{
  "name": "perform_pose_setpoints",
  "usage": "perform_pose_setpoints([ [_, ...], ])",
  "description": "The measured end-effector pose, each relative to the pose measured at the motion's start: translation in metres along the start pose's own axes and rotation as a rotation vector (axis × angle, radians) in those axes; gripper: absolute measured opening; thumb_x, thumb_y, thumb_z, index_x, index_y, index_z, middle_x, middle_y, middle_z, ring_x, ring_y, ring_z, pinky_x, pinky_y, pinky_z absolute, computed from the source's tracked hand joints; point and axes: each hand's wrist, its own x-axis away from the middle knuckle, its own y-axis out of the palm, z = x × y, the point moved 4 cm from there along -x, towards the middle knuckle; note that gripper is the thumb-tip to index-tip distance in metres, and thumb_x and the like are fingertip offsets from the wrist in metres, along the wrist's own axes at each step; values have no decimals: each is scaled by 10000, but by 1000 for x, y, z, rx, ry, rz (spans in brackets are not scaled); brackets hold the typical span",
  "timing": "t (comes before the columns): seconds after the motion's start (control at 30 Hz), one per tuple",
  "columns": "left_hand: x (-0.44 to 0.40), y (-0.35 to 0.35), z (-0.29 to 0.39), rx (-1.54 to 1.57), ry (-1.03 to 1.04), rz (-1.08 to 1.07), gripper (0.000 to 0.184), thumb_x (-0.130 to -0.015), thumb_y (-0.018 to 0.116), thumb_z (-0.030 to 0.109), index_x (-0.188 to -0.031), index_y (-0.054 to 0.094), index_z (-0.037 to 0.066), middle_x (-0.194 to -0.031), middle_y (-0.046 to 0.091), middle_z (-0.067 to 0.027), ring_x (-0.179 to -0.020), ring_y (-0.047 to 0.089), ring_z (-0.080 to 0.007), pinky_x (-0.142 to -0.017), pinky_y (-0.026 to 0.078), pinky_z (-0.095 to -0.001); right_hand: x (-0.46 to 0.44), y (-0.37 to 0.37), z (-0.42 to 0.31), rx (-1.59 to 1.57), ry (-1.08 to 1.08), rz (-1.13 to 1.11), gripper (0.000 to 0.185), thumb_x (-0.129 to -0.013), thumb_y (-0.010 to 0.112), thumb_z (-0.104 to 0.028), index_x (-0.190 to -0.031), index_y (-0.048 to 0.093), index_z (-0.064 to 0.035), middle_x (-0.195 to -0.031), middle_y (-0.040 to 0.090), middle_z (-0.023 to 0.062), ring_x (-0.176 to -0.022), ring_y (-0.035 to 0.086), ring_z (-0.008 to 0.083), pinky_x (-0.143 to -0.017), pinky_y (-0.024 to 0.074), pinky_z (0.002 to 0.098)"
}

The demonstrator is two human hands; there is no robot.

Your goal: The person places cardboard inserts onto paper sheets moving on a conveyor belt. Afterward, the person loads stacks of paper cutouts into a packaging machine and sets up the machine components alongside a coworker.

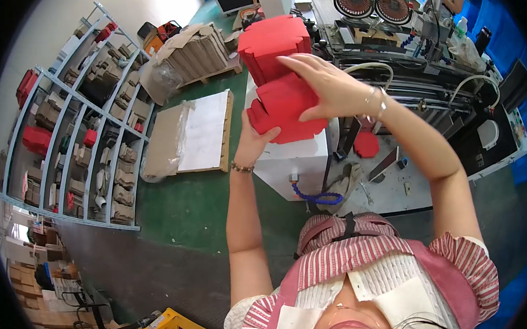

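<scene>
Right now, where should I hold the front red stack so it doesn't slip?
Try opposite edges: left hand from the lower left, right hand from the right. The front red stack looks layered and is notched at its left end, so pressing inward from both sides should probably keep it together.

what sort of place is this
Probably a factory or workshop: there's a large machine, a metal rack loaded with stacked pieces, and brown sheets piled on a pallet.
</scene>
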Motion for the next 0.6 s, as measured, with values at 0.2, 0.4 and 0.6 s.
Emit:
perform_pose_setpoints([
  [0.2,3,0,-2,15,-1,-49,653,-758,744,22,-1233,296,26,-1217,492,-119,-1115,515,-194,-937,462,-334,-57,41,-6,225,104,-568,986,-536,840,-326,-1321,356,24,-1306,443,217,-1239,422,341,-1020,368,418],
  [0.4,9,1,-2,5,42,-28,739,-730,763,26,-1279,269,31,-1252,468,-131,-1145,488,-202,-940,456,-345,-57,45,-16,292,61,-619,768,-550,831,-328,-1153,482,-7,-1031,617,181,-977,602,337,-827,484,401],
  [0.6,35,-13,-25,-36,135,303,862,-785,692,26,-1433,124,38,-1395,341,-161,-1284,357,-217,-1053,339,-392,-19,16,-16,86,215,-378,671,-593,827,-254,-1117,475,-24,-901,645,157,-848,649,285,-734,505,359],
])
